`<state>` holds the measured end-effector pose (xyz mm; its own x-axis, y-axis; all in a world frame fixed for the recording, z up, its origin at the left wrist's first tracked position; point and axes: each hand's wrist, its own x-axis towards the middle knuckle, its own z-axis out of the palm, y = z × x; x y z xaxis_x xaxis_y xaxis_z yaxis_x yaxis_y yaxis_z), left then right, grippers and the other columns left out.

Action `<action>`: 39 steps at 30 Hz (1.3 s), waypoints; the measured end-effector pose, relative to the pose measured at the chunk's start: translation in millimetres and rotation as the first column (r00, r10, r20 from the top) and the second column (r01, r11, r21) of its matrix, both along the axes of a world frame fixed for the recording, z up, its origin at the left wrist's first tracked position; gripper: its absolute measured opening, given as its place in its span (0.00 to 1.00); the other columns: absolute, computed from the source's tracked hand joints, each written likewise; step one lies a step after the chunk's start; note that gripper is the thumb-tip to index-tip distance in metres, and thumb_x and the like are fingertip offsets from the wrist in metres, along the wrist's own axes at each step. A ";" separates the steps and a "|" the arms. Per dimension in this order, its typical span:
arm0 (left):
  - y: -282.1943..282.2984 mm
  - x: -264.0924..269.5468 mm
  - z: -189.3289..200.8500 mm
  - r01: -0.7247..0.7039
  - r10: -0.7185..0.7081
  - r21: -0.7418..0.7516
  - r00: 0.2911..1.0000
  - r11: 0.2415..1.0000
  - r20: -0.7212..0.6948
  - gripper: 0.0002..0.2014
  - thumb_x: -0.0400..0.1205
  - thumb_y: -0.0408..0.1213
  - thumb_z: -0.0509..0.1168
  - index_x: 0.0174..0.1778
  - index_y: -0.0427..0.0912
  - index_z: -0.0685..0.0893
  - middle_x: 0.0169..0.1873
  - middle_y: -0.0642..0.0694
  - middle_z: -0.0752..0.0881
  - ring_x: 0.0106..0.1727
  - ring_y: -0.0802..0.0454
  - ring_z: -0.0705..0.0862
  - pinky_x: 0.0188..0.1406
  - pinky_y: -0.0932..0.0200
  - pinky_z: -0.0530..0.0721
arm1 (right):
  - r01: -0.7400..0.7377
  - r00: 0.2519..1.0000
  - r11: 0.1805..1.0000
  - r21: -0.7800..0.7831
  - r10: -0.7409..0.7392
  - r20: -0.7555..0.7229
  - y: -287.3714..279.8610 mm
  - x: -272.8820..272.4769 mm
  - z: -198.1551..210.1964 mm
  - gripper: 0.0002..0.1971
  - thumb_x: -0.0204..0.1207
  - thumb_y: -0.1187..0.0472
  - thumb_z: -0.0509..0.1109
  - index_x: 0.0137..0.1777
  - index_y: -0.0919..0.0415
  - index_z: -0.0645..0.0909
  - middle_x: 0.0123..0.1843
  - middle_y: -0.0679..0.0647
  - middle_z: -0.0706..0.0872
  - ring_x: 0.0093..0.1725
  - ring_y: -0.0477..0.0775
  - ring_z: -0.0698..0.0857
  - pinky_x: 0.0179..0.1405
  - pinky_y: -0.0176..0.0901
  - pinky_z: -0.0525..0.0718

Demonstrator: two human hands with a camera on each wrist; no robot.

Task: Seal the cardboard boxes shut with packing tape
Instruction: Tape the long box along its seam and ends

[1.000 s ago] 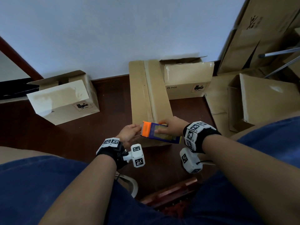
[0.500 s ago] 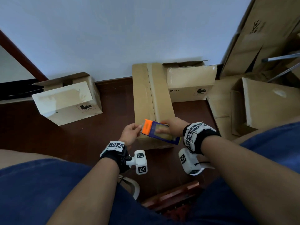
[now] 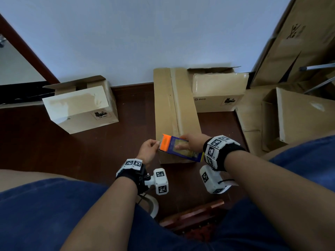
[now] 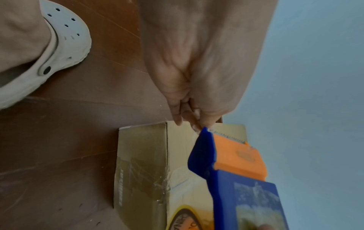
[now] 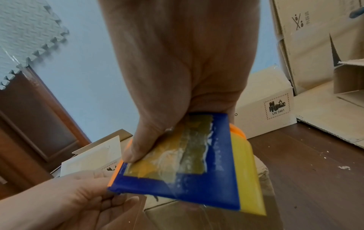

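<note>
- From the head view, we look down at a dark brown wooden floor meeting a pale blue wall. A long cardboard box lies on the floor running away from us toward the wall, with an open box off to its left and a second open box touching its far right side. More flattened cardboard leans on the right.
- At the long box's near end, our right hand grips a blue and orange tape dispenser, and our left hand pinches at its orange end.
- From the left wrist view, the left hand's fingertips are pressed together right at the dispenser's toothed edge; we cannot make out the tape itself. The box's near end sits below on the floor, and a pale clog is near it.
- From the right wrist view, the right thumb presses the dispenser's flat blue side, fingers wrapped behind it, while the left hand sits just below its orange edge.
- Compared with half a second ago, both hands and the dispenser stay at the long box's near end, barely shifted.
</note>
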<state>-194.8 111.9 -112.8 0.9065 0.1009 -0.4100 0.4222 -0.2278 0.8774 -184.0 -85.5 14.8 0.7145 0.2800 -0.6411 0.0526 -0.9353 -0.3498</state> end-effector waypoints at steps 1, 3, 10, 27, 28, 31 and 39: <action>-1.0 0.3 1.0 0.009 -0.009 0.009 1.000 1.000 0.003 0.07 0.87 0.38 0.62 0.46 0.42 0.83 0.42 0.44 0.86 0.45 0.51 0.82 0.52 0.51 0.81 | -0.005 1.000 1.000 -0.002 0.005 -0.005 1.2 0.0 1.2 0.29 0.80 0.39 0.63 0.75 0.56 0.72 0.68 0.56 0.81 0.65 0.57 0.79 0.50 0.40 0.71; -0.3 0.7 0.4 0.023 -0.023 0.034 1.000 0.999 0.007 0.07 0.86 0.39 0.62 0.48 0.41 0.83 0.43 0.44 0.86 0.45 0.52 0.82 0.51 0.52 0.80 | -0.031 0.999 0.999 -0.021 0.031 -0.016 1.3 0.7 5.2 0.28 0.80 0.40 0.63 0.72 0.57 0.75 0.65 0.57 0.82 0.64 0.58 0.80 0.50 0.40 0.71; 43.6 8.2 2.9 -0.121 0.121 0.025 0.993 0.992 0.003 0.07 0.85 0.39 0.64 0.44 0.43 0.83 0.37 0.47 0.84 0.44 0.50 0.80 0.53 0.53 0.76 | -0.070 0.998 0.983 -0.167 0.068 -0.017 -40.2 7.6 9.6 0.28 0.76 0.34 0.64 0.61 0.57 0.83 0.56 0.59 0.86 0.54 0.59 0.84 0.47 0.45 0.77; 21.9 -25.6 -13.7 -0.096 0.104 0.140 0.994 0.985 -0.046 0.04 0.77 0.33 0.73 0.44 0.43 0.85 0.39 0.48 0.85 0.42 0.54 0.82 0.39 0.63 0.76 | -0.082 0.996 0.922 -0.378 0.085 -0.008 -20.0 -3.7 -9.2 0.24 0.77 0.39 0.68 0.54 0.61 0.79 0.36 0.52 0.77 0.31 0.51 0.76 0.26 0.42 0.73; 21.4 -25.6 -14.4 -0.103 0.108 0.138 0.993 0.985 -0.035 0.04 0.77 0.32 0.73 0.44 0.43 0.85 0.38 0.49 0.85 0.42 0.54 0.82 0.40 0.63 0.77 | -0.074 0.997 0.925 -0.373 0.081 0.003 -18.8 -4.2 -11.1 0.22 0.76 0.39 0.68 0.51 0.60 0.80 0.36 0.52 0.78 0.31 0.52 0.77 0.26 0.41 0.74; 20.0 -24.0 -14.7 -0.114 0.119 0.126 0.993 0.985 -0.027 0.05 0.77 0.30 0.73 0.44 0.43 0.85 0.36 0.50 0.84 0.40 0.55 0.81 0.40 0.64 0.77 | -0.068 0.997 0.924 -0.377 0.079 0.014 -16.4 -5.7 -13.6 0.18 0.77 0.42 0.67 0.45 0.59 0.79 0.35 0.52 0.78 0.29 0.52 0.77 0.25 0.39 0.73; 21.7 -19.6 -22.6 -0.143 0.151 0.136 0.988 0.980 -0.045 0.06 0.76 0.29 0.72 0.45 0.42 0.85 0.40 0.47 0.85 0.43 0.52 0.81 0.42 0.60 0.77 | -0.076 0.994 0.916 -0.393 0.099 0.041 -7.2 -4.5 -15.0 0.16 0.78 0.44 0.66 0.39 0.57 0.74 0.31 0.50 0.75 0.26 0.51 0.74 0.24 0.38 0.71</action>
<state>-214.4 133.6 -135.4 0.8543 0.2880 -0.4326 0.5062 -0.2721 0.8184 -188.5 -92.6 -0.2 0.7381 0.0790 -0.6700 0.1497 -0.9876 0.0484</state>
